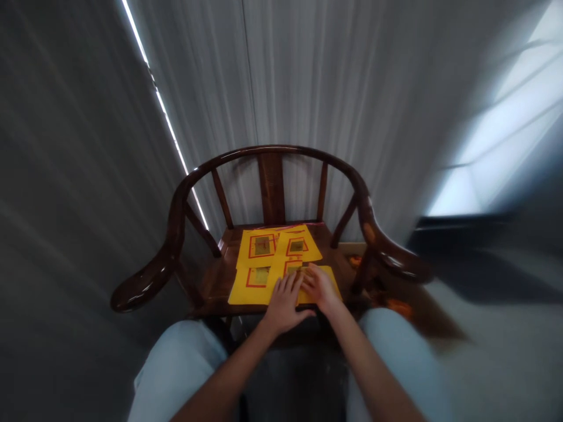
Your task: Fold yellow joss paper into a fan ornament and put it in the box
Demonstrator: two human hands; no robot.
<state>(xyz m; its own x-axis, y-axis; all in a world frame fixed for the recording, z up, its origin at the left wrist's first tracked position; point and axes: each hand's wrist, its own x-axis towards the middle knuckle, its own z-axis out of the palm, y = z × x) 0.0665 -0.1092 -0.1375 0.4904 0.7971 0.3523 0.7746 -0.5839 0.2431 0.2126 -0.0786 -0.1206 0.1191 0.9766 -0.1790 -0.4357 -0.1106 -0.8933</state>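
Several yellow paper sheets (pixel 235 293) with red-framed, dull gold squares lie overlapping on the seat of a dark wooden armchair (pixel 272 153). My left hand (pixel 285 300) rests palm down at the near edge of the sheets, fingers stretched forward and thumb apart. Close beside it, my right hand (pixel 323 288) lies on the near right sheet with its fingers extended to the left, near my left fingertips. Nothing shows gripped in either hand. The near right sheet's printed square is partly covered by my hands.
The chair's curved arms (pixel 147 280) enclose the seat on both sides. Grey corrugated wall (pixel 299 70) stands behind it. My knees (pixel 187 346) flank the front. Orange items (pixel 398 308), too blurred to name, lie low at the right, and a bright opening (pixel 488 146) is farther off.
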